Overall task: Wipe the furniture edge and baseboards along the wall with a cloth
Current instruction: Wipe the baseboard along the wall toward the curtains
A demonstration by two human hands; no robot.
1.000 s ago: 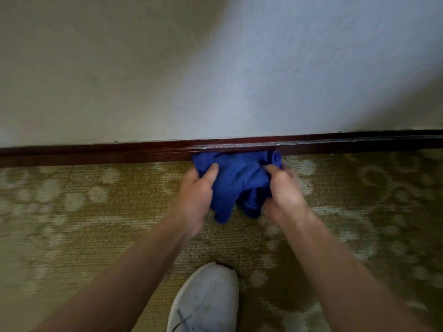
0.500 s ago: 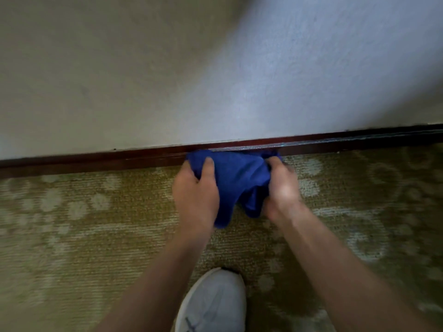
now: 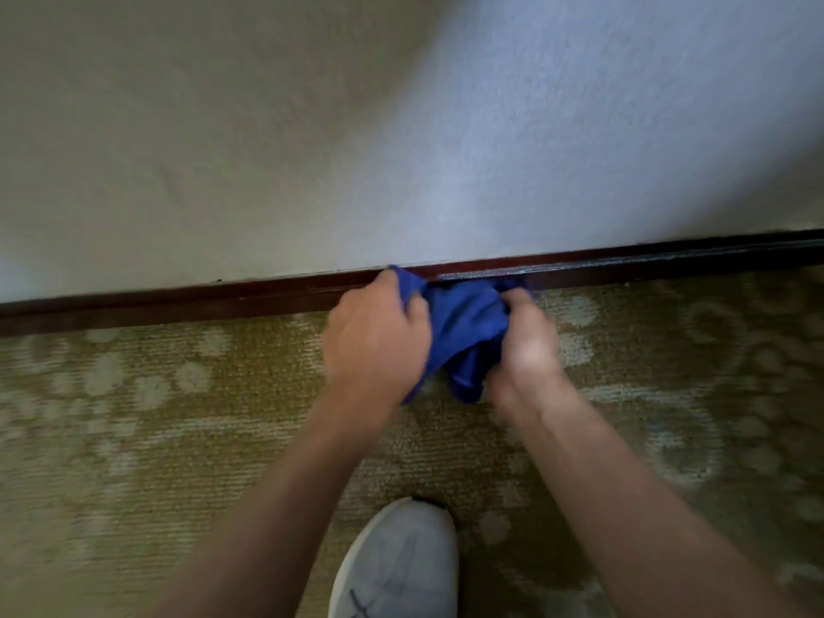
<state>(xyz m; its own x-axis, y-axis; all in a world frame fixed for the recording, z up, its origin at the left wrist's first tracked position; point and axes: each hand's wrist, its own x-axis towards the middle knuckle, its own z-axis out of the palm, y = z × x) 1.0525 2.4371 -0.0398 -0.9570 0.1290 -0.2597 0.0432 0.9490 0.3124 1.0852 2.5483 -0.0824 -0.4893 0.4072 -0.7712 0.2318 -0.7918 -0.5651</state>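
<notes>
Where hands [image 3: 446,341] bunch cloth [image 3: 463,323], baseboard [image 3: 178,301] hides.

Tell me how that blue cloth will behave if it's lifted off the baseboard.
The blue cloth is bunched in folds between the left hand and right hand, so it is probably floppy and would droop. It looks thin, likely light. It should not slip, roll or break against the baseboard.
</notes>
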